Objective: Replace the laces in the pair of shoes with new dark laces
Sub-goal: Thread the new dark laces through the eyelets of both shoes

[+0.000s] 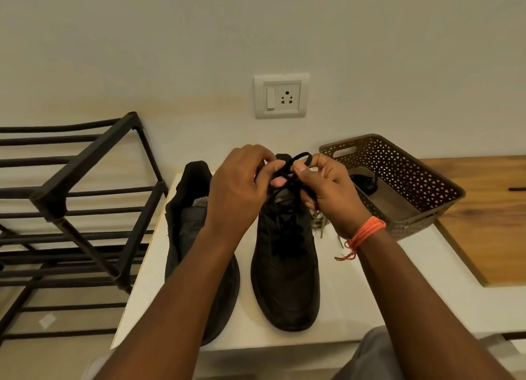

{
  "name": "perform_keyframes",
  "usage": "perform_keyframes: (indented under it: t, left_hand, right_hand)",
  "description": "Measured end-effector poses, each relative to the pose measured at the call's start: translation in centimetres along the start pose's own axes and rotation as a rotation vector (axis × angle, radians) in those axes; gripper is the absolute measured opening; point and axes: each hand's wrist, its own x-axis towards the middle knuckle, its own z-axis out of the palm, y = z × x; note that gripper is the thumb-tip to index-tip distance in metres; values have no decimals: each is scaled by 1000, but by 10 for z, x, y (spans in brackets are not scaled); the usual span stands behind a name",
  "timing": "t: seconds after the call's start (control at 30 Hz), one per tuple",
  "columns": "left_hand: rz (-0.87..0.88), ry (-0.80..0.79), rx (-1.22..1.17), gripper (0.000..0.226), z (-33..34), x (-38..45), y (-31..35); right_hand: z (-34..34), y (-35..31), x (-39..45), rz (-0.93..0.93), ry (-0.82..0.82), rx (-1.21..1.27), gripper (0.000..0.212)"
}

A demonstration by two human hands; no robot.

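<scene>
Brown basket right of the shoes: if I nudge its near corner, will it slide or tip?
Likely slide. The brown basket has perforated walls and holds only a small dark item, so it is probably light. Its base looks wide and low, so tipping seems unlikely. It straddles the white table and wooden top, so it may snag.

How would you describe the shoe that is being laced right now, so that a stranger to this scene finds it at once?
Start at the wall socket and drop straight down to the white table. Two black shoes stand there side by side, toes toward the camera. It is the right shoe, nearer the brown basket, with both hands pinching a dark lace above its tongue.
</scene>
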Motion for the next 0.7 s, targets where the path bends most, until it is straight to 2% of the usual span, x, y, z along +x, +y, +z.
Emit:
perform_keyframes:
  t: [0.07, 0.17, 0.2, 0.27, 0.33, 0.4, 0.47, 0.6, 0.7]
  left_hand:
    - [-49, 52, -54, 14, 0, 3, 5]
    - [-257, -14, -434, 15, -2, 6, 19]
    - [-273, -34, -454, 15, -5, 6, 22]
    - [-169, -93, -206, 17, -11, 6, 22]
    - [-31, -186, 212, 29, -17, 3, 18]
    - [63, -250, 439, 42, -16, -2, 14]
    - [141, -217, 485, 43, -9, -7, 14]
    - [255, -39, 496, 28, 5, -7, 20]
    - [288, -13, 538, 22, 8, -8, 18]
  right_hand:
    - [2, -1, 1, -31, 60, 43, 10]
    - [2, 2, 1, -70, 115, 21, 11]
    - [2, 4, 2, -79, 130, -1, 11]
    - [0, 6, 3, -91, 158, -29, 14]
    - [-1, 7, 4, -91, 188, -39, 17]
    - [-1, 7, 3, -80, 220, -25, 19]
    - [-1, 6, 3, -40, 246, 0, 16]
    - [-6, 7, 5, 73, 264, 113, 18]
    - [-5, 9, 6, 138, 246, 153, 19]
